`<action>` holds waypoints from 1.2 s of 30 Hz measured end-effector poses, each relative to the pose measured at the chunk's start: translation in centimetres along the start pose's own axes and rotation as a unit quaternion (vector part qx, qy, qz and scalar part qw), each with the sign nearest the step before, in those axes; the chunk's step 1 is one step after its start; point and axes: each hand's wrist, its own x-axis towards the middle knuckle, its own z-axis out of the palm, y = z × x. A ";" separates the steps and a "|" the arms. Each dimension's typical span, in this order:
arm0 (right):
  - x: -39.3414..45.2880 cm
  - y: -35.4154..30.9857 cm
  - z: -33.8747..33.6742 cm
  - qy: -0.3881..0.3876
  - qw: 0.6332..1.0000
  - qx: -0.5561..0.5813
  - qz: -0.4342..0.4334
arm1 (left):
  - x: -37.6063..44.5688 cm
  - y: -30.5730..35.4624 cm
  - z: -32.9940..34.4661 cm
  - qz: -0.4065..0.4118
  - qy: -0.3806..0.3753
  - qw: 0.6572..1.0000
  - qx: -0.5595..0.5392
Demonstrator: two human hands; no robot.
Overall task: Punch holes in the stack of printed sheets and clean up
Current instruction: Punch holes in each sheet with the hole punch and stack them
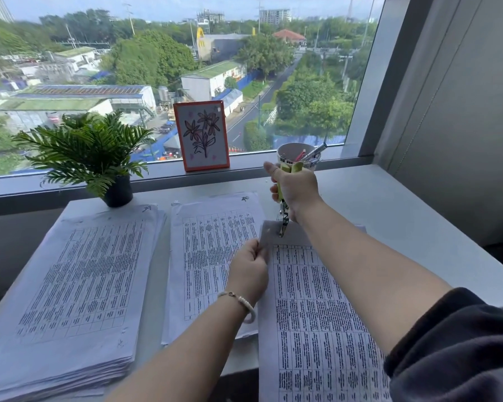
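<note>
Right hand (295,188) grips a yellow-handled hole punch (283,216), its metal tip on the far left corner of the printed sheets (317,314) lying near right on the surface (404,213); left hand (249,271) pinches that corner.

A single wide-angle view from the person's head looks forward and down over a white desk (389,204), close enough that both forearms enter from the bottom edge. A window (169,68) fills the upper frame; a grey wall (462,97) fills the upper right.
</note>
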 end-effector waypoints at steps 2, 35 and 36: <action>0.1 0.1 -0.1 0.006 1.000 -0.014 -0.004 | -0.1 0.2 0.2 0.005 -0.011 1.000 0.004; 0.2 2.6 -1.1 0.037 0.991 -0.079 0.100 | 1.7 -1.8 1.5 0.112 0.092 0.981 0.130; 0.1 2.7 -1.2 0.031 0.991 -0.081 0.098 | 1.6 -1.8 1.5 0.113 0.092 0.981 0.130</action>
